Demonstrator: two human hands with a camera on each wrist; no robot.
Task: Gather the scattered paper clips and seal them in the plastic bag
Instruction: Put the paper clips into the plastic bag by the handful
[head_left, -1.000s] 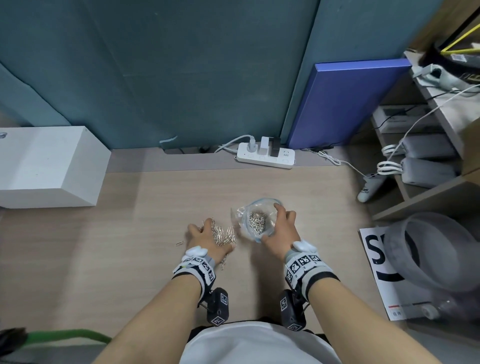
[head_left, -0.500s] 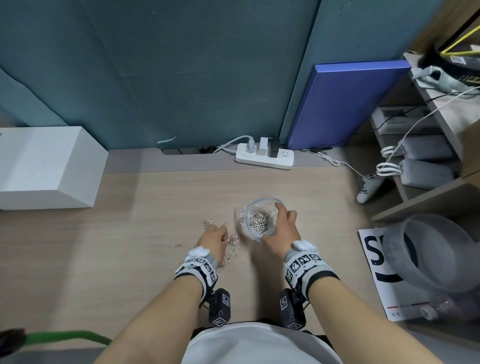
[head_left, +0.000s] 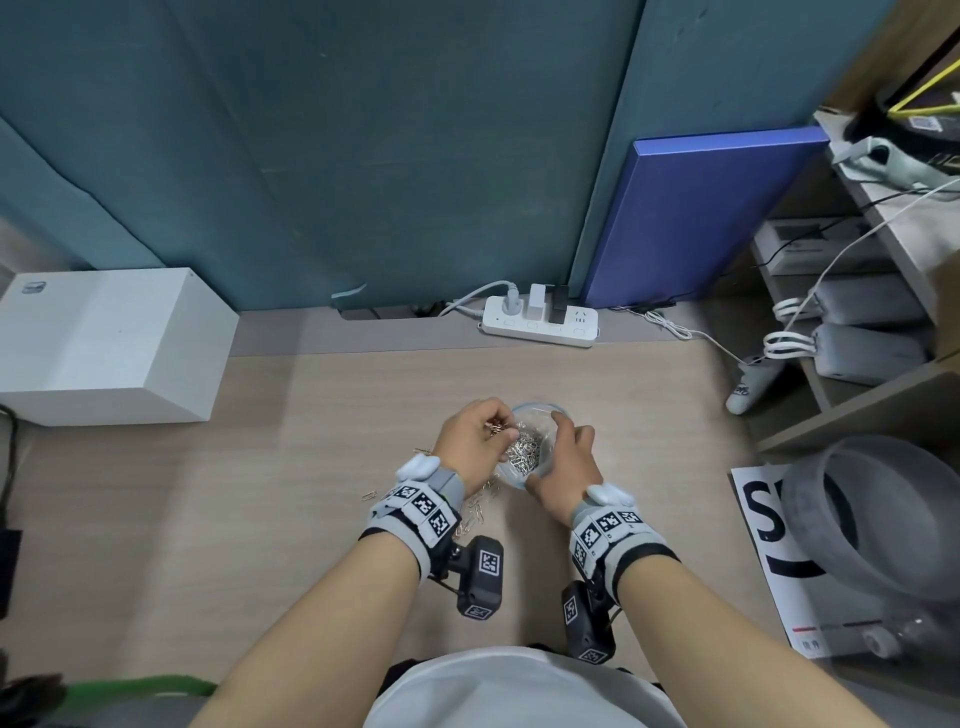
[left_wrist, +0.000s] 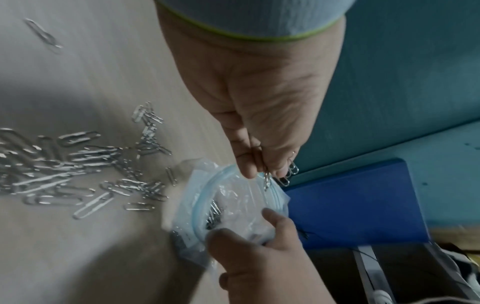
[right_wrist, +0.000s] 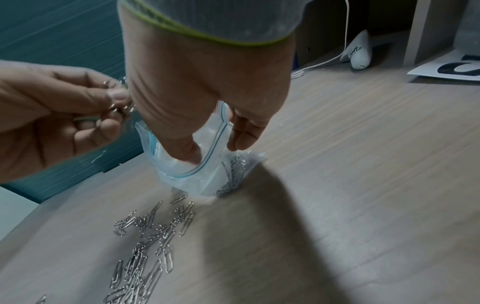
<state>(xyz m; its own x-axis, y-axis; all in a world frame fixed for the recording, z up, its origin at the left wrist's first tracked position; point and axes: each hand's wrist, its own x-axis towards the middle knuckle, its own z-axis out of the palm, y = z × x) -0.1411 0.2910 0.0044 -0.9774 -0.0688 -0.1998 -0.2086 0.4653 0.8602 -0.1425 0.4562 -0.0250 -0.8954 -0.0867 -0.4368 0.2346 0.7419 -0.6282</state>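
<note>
A: What's on the left?
B: Loose paper clips (left_wrist: 78, 164) lie scattered on the desk (head_left: 260, 519), pointing every way. The left hand (head_left: 470, 436) pinches several clips over the bag.
A: And right?
B: The right hand (head_left: 563, 467) grips the plastic bag (right_wrist: 192, 164), mouth upward.

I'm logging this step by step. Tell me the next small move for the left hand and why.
Probably let go: the left hand pinches a few paper clips right over the plastic bag, whose mouth the right hand holds open. Dropping them in adds to the clips already inside; many loose clips wait on the desk.
</note>
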